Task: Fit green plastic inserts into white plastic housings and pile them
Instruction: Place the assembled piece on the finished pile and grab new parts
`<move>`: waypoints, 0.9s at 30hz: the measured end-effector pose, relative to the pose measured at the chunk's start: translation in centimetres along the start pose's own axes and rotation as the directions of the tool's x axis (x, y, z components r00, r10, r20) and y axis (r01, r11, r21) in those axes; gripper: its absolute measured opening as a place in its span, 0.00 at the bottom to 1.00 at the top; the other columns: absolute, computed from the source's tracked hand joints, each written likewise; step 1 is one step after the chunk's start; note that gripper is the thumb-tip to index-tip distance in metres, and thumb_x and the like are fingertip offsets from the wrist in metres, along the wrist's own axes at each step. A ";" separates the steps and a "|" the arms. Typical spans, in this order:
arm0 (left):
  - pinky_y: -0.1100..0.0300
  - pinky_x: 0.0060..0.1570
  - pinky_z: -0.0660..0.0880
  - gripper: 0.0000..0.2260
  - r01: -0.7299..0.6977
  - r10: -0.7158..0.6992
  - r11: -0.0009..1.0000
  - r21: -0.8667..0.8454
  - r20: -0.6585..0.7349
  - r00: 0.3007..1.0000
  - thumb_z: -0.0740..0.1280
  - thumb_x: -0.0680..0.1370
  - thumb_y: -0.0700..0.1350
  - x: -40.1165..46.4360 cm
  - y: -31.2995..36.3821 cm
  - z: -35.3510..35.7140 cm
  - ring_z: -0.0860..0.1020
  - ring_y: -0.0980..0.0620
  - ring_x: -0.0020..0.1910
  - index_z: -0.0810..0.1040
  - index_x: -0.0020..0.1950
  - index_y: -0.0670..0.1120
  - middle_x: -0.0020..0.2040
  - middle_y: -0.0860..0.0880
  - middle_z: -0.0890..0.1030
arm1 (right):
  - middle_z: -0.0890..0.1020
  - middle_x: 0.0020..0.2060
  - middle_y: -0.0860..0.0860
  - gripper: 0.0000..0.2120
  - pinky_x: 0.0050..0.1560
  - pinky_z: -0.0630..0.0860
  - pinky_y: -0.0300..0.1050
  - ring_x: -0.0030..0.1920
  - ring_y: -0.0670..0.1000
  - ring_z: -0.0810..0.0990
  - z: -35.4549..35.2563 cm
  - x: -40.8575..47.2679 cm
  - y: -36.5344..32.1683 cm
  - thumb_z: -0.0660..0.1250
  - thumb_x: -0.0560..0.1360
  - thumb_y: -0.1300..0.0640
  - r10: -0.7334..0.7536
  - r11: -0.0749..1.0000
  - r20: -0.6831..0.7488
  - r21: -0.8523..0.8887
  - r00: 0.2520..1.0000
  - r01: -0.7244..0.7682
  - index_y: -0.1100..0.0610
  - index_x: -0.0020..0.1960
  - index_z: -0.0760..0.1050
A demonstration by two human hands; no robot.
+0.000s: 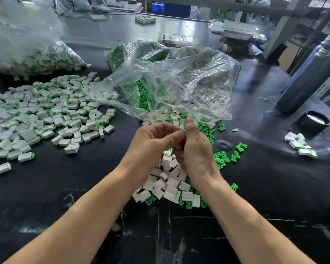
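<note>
Both hands, left hand (pixel 151 141), right hand (pixel 193 147), pinching one small housing (pixel 183 131), no legible writing

Finished pieces (pixel 46 115) spread across the table (pixel 265 187) on the left, loose housings (pixel 170 183) piled dead centre, inserts (pixel 225 157) scattered just right of them, open bag (pixel 170 77) behind (another bag (pixel 27 44) far left), flask (pixel 309 77) far right.

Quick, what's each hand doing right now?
Left hand: fingers curled, pinching a small white-and-green part.
Right hand: fingers curled, gripping the same part.
</note>
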State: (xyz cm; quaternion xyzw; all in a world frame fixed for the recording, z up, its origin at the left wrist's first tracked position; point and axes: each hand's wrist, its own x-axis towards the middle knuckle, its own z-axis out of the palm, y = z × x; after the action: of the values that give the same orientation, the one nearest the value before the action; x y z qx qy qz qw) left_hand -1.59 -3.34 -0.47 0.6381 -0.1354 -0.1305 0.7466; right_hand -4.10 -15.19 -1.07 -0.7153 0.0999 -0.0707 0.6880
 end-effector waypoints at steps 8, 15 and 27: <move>0.68 0.40 0.77 0.04 -0.055 0.054 0.998 -0.006 -0.035 0.998 0.73 0.77 0.41 -0.4 -0.2 0.4 0.83 0.53 0.40 0.84 0.49 0.40 0.42 0.44 0.86 | 0.81 0.27 0.37 0.30 0.31 0.70 0.31 0.30 0.36 0.79 0.1 -0.1 0.2 0.48 0.86 0.40 -0.091 0.986 -0.136 -0.149 0.987 0.071 0.46 0.34 0.80; 0.66 0.43 0.78 0.04 -0.079 0.077 0.996 -0.029 -0.048 0.996 0.73 0.77 0.41 -0.6 -0.3 0.7 0.83 0.52 0.41 0.84 0.48 0.41 0.42 0.45 0.86 | 0.80 0.27 0.35 0.28 0.31 0.70 0.25 0.34 0.32 0.79 0.0 -0.3 0.3 0.49 0.88 0.47 -0.147 0.977 -0.138 -0.178 0.979 0.122 0.49 0.37 0.79; 0.59 0.48 0.81 0.04 -0.057 0.058 0.998 0.016 -0.087 0.994 0.74 0.77 0.41 -0.3 -0.2 0.3 0.84 0.47 0.42 0.85 0.50 0.41 0.44 0.44 0.87 | 0.78 0.24 0.42 0.30 0.36 0.69 0.43 0.27 0.40 0.75 -0.5 -0.1 -0.2 0.50 0.87 0.40 -0.124 0.981 -0.130 -0.167 0.984 0.102 0.42 0.34 0.81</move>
State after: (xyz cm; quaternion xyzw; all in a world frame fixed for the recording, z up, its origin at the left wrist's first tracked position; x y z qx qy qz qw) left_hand -2.00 -3.57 -0.63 0.6441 -0.1217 -0.0799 0.7510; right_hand -4.25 -15.61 -0.87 -0.7659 0.1122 -0.1513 0.6148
